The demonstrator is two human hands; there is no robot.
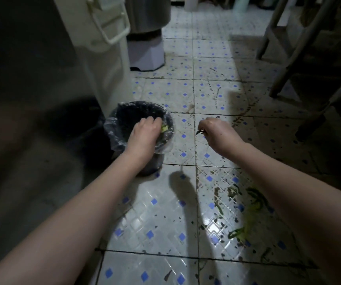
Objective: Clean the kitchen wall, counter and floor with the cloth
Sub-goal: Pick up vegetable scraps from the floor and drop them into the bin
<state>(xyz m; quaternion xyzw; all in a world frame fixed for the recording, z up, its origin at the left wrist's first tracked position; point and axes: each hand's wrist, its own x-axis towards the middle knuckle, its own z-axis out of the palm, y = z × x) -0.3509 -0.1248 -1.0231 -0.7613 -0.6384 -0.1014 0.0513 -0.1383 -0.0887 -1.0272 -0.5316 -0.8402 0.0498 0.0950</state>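
Gathering loose scraps by hand looks like the step underway, ahead of any wiping. The left hand (142, 131) hangs over the small black bin lined with a clear plastic bag (113, 128) at left-centre of the frame, its grip curled down on a yellow-green vegetable scrap (164, 128). The right hand (217, 130), just right of the bin and above the floor, has its grip pinched on a dark green sliver (199, 132). The cloth is nowhere in view, so I cannot tell where it lies. Next, I judge, the right hand must cross leftward and both grips loosen over the bin's mouth, before going for the pile of green and yellow peelings (255, 199) at lower right. The white tiled floor with blue diamonds (157, 204) is glossy, flecked with dark specks and streaked brown along the grout, so wiping is yet to do. A pale cabinet with a handle (105, 52) stands upper left, a lilac stand under a metal drum (147, 52) beyond it, and pale furniture legs (278, 50) upper right; the room is dim.
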